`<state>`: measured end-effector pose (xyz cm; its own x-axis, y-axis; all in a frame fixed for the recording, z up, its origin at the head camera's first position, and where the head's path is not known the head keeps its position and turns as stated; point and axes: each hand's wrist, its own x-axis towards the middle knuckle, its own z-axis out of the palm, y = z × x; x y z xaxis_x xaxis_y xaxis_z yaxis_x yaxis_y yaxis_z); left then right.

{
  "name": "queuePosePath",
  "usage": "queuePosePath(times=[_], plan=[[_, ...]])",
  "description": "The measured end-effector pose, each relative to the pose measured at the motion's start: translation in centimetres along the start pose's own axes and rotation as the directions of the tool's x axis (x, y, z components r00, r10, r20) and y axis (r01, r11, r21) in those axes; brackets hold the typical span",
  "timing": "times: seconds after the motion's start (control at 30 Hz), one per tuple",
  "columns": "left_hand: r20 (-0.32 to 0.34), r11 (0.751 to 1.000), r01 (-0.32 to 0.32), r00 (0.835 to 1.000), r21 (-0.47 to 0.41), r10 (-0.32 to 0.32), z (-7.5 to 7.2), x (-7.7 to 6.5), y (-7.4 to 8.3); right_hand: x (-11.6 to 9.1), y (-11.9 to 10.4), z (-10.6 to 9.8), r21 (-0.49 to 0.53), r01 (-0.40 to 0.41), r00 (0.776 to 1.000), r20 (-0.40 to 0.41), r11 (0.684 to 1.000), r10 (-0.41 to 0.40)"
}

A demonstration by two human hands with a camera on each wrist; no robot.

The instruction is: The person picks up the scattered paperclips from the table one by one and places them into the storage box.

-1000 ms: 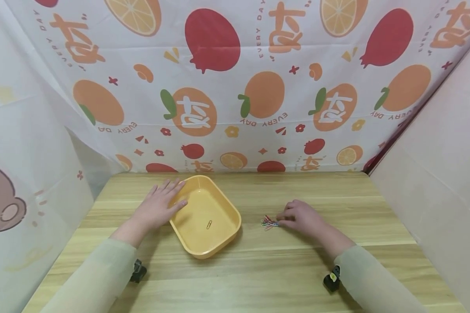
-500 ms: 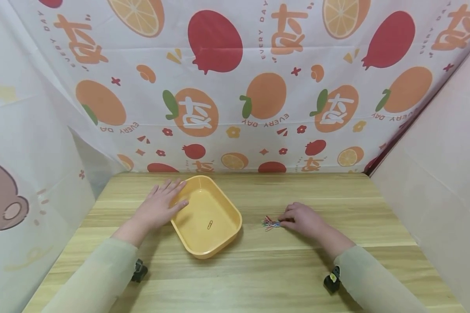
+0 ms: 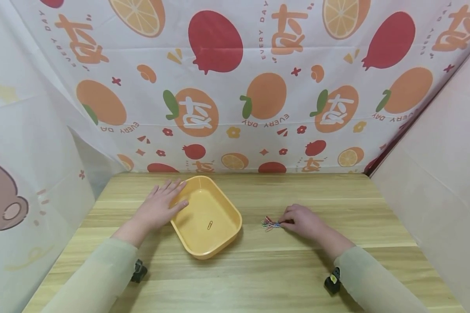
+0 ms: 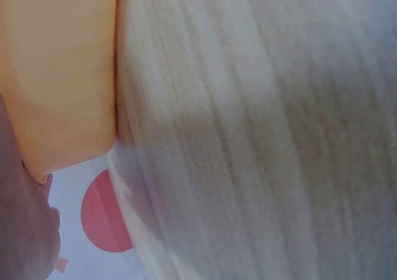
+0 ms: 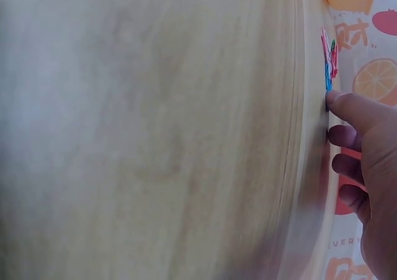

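Observation:
A small pile of colourful paper clips (image 3: 268, 223) lies on the wooden table, right of the yellow tray (image 3: 201, 204). At the pile's right edge, the thumb and forefinger of my right hand (image 3: 303, 221) pinch a blue paper clip (image 5: 328, 78); the other fingers are curled. The right wrist view shows the thumb tip at the clip's end, with the forefinger's contact partly hidden. My left hand (image 3: 158, 209) rests on the tray's left rim, fingers spread and fairly straight, thumb reaching over the inside. One orange-red paper clip (image 3: 209, 225) lies on the tray floor.
The wooden table (image 3: 250, 282) extends around the tray and pile. A fruit-printed cloth (image 3: 239, 87) hangs along the back edge, and pale cloth walls (image 3: 438, 174) stand at both sides. Black wrist devices (image 3: 332, 281) hang below both sleeves.
My right hand has shifted slightly towards me, and its fingertips have closed in on the blue paper clip. The left hand and tray hold their place; the head view has moved a little.

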<state>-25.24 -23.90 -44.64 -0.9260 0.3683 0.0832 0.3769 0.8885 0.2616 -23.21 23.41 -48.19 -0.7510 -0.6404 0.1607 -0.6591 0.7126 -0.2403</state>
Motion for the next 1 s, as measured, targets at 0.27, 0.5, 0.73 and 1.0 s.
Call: queuePosePath(times=[0.27,0.5,0.73,1.0], plan=[[0.007,1.0,0.002,1.0,0.006,-0.002,0.0,0.2,0.0,0.2,-0.2,0.1,0.038,-0.069,0.997,0.034,0.997,0.067],[0.012,1.0,0.004,1.0,0.004,-0.004,0.0,0.1,0.1,1.0,-0.3,-0.4,0.161,-0.175,0.979,0.131,0.971,0.154],[-0.011,1.0,-0.008,1.0,0.007,0.008,-0.1,0.0,0.2,2.0,-0.5,-1.1,0.172,-0.2,0.962,0.223,0.965,0.16],[-0.009,1.0,-0.003,1.0,-0.003,0.003,-0.1,0.1,0.2,2.6,-1.1,-1.8,0.163,-0.247,0.939,0.285,0.955,0.194]])
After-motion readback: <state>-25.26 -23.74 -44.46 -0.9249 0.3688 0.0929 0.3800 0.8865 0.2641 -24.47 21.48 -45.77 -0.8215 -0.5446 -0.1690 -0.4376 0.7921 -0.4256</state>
